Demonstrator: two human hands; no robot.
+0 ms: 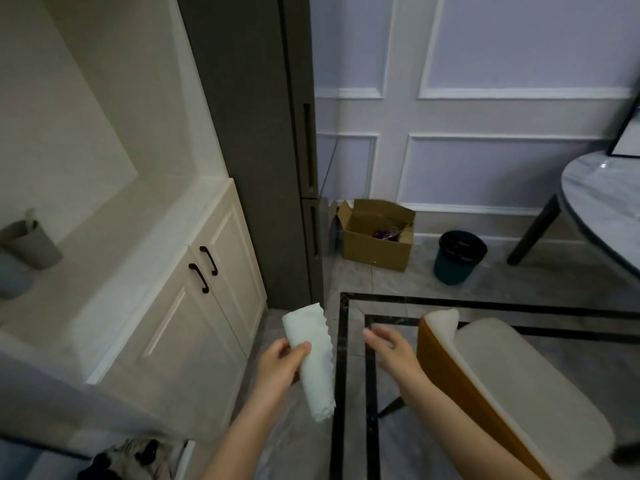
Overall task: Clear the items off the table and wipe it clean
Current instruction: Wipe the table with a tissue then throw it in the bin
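Gripping a rolled white cloth [311, 358] at mid-length, the left hand [280, 367] is held over the floor, cloth ends sticking out above and below. Right hand [391, 348] is kept just beside, fingers loose, empty. Marble table [602, 199] is seen far right.

A cardboard box [375, 237] sits near a dark bin [459, 256] on the floor.

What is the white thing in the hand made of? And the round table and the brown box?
The white cloth, held by the left hand, looks like soft fabric: it is rolled and has a wavy edge. The table top looks like polished marble or stone, grey-veined and shiny. The box looks like plain matte cardboard, with folded flaps.
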